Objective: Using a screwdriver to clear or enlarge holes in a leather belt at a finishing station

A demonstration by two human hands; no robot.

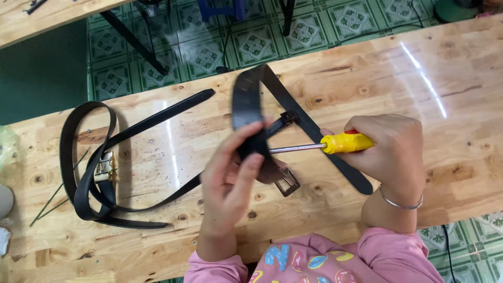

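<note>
Left hand: the left hand (233,175) is held above the middle of the bench (461,131), its fingers pinched together on a black belt (247,107) near the end with the buckle (287,182).
Right hand: the right hand (390,152) is closed around the yellow handle of a screwdriver (335,144), to the right of the belt.
Tool tip: the metal shaft points left and reaches the belt just beside the left fingers; the tip itself is hidden.
Belt: one part loops up toward the far side, another part lies on the bench under the right hand.
Risk, slip: I think the tip can slide off the belt and hit the left fingers, because they are so close.
Risk, hold: the belt hangs in the air, so it can twist when the tool pushes.
Nearby: a second black belt (94,162) with a gold buckle lies at the left, well apart.
</note>
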